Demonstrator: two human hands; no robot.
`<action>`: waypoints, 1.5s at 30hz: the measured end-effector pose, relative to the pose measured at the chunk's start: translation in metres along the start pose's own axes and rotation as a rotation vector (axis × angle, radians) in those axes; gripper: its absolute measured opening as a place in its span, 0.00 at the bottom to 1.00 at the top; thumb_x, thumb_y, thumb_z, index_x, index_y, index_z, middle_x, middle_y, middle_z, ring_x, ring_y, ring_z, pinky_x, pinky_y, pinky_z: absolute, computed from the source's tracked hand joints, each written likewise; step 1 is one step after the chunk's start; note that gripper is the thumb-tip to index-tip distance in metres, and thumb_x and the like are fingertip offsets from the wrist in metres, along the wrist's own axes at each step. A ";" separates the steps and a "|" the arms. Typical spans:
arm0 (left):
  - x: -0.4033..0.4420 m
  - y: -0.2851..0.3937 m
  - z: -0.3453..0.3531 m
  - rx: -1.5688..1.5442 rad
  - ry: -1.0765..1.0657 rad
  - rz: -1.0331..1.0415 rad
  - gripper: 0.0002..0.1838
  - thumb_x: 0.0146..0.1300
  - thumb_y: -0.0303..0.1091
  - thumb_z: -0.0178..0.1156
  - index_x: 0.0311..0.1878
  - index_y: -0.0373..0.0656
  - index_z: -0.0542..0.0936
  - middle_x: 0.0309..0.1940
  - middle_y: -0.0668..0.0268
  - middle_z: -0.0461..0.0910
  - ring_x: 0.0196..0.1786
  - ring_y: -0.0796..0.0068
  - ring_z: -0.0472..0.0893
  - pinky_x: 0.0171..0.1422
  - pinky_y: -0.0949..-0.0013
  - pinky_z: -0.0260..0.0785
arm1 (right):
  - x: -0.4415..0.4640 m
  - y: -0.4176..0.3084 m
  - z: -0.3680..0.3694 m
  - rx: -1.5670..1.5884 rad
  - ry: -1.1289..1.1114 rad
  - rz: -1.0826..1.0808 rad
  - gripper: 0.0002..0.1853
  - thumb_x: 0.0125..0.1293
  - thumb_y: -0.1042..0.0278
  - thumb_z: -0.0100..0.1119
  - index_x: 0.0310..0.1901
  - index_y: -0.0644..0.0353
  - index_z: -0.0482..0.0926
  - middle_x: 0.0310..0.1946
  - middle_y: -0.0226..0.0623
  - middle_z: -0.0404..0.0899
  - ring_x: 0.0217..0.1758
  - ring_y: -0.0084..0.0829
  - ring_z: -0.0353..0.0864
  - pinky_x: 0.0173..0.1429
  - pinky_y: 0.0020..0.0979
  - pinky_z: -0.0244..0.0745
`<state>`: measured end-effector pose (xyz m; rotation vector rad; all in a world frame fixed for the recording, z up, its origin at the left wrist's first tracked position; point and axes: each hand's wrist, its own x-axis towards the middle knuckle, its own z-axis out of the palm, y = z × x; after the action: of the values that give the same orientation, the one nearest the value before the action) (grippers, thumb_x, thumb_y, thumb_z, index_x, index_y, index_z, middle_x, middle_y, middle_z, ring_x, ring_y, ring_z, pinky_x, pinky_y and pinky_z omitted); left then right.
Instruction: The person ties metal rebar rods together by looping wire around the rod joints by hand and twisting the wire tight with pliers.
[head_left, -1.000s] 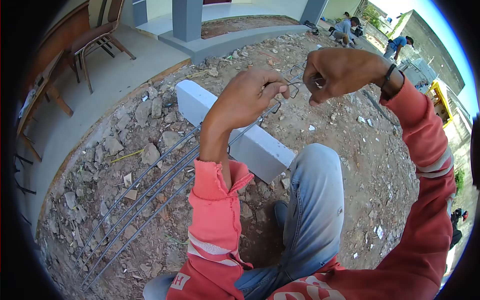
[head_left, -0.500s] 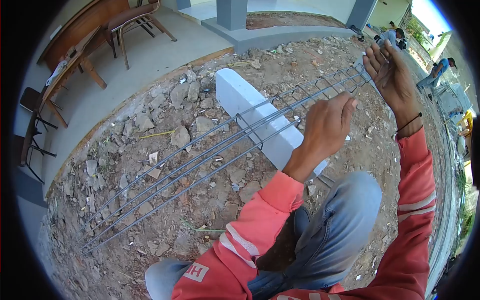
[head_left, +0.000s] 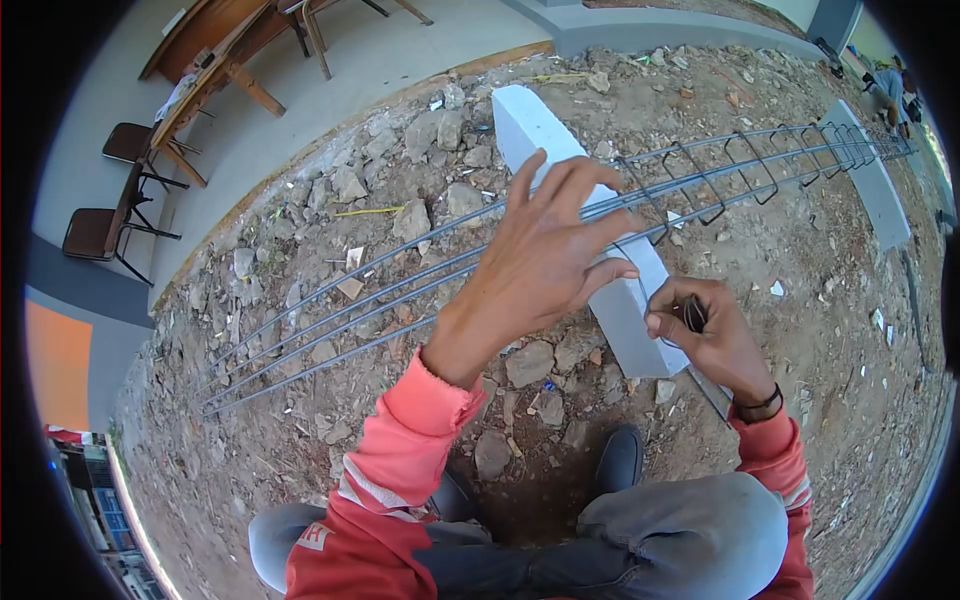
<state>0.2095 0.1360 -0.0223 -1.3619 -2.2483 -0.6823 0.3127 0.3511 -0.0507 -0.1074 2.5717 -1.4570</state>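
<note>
A long steel rebar cage (head_left: 740,197) slopes across the view, with square stirrups toward its right end and bare bars at the left. It rests on a white foam-like block (head_left: 535,125). My left hand (head_left: 545,250) lies over the bars above the block, its fingers spread and its thumb apart. Part of the bars is hidden beneath it. Just right of the block's near end, my right hand (head_left: 720,340) is closed around a small bundle of dark thin wire (head_left: 694,313). A thin strand runs between that hand and the cage.
A second pale block (head_left: 868,180) supports the cage's far end. Stones (head_left: 530,363) and rubble cover the ground. Chairs (head_left: 95,232) and a wooden table (head_left: 205,95) stand on the paved floor at left. Another person (head_left: 888,92) is at the far right.
My view has turned to the right. My left hand has moved back along the cage and spread over the bars. My right hand has come down from the raised position beside the block, now closed round wire.
</note>
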 end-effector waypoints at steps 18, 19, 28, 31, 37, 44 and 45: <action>-0.086 -0.028 0.081 -0.338 -0.032 -1.027 0.17 0.67 0.42 0.64 0.47 0.36 0.86 0.39 0.54 0.88 0.41 0.62 0.88 0.50 0.63 0.79 | -0.016 0.113 0.187 1.086 0.267 0.193 0.15 0.79 0.64 0.52 0.62 0.59 0.74 0.26 0.27 0.73 0.26 0.17 0.71 0.31 0.25 0.69; -0.084 -0.026 0.086 -0.327 -0.019 -1.030 0.17 0.67 0.42 0.64 0.47 0.36 0.86 0.39 0.54 0.88 0.41 0.62 0.88 0.50 0.63 0.79 | -0.017 0.119 0.187 1.120 0.230 0.231 0.16 0.79 0.64 0.52 0.64 0.58 0.73 0.25 0.25 0.71 0.24 0.16 0.69 0.30 0.24 0.68; -0.075 -0.031 0.108 -0.285 -0.025 -1.130 0.19 0.58 0.44 0.73 0.42 0.36 0.87 0.31 0.59 0.88 0.34 0.69 0.87 0.44 0.68 0.79 | -0.017 0.126 0.181 1.030 0.233 0.401 0.21 0.80 0.63 0.51 0.70 0.53 0.71 0.22 0.21 0.62 0.19 0.15 0.59 0.23 0.22 0.60; -0.084 -0.040 0.116 -0.333 0.098 -1.048 0.20 0.54 0.43 0.77 0.40 0.34 0.87 0.31 0.59 0.87 0.33 0.72 0.86 0.43 0.69 0.78 | -0.003 0.123 0.177 1.096 0.193 0.447 0.21 0.80 0.64 0.49 0.71 0.53 0.71 0.22 0.20 0.60 0.19 0.15 0.57 0.23 0.21 0.57; -0.088 -0.034 0.114 -0.250 0.156 -1.112 0.26 0.50 0.47 0.81 0.41 0.32 0.86 0.31 0.58 0.87 0.34 0.73 0.86 0.43 0.69 0.79 | 0.024 0.112 0.177 1.304 0.140 0.370 0.20 0.80 0.65 0.48 0.71 0.53 0.71 0.19 0.18 0.57 0.19 0.13 0.55 0.23 0.20 0.54; -0.086 -0.026 0.111 -0.354 0.140 -1.138 0.23 0.54 0.44 0.79 0.42 0.32 0.87 0.32 0.54 0.88 0.35 0.69 0.87 0.43 0.69 0.79 | 0.040 0.103 0.174 1.347 0.110 0.316 0.20 0.80 0.64 0.48 0.70 0.54 0.71 0.20 0.18 0.56 0.19 0.13 0.54 0.23 0.21 0.53; -0.087 -0.026 0.113 -0.369 0.155 -1.134 0.22 0.54 0.42 0.78 0.42 0.32 0.87 0.32 0.54 0.88 0.35 0.69 0.88 0.43 0.69 0.79 | 0.041 0.103 0.174 1.320 0.124 0.315 0.20 0.80 0.65 0.48 0.70 0.54 0.71 0.20 0.18 0.56 0.19 0.13 0.53 0.22 0.20 0.53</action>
<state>0.2121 0.1340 -0.1667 0.0271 -2.7064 -1.5266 0.3094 0.2516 -0.2314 0.5342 1.1247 -2.6314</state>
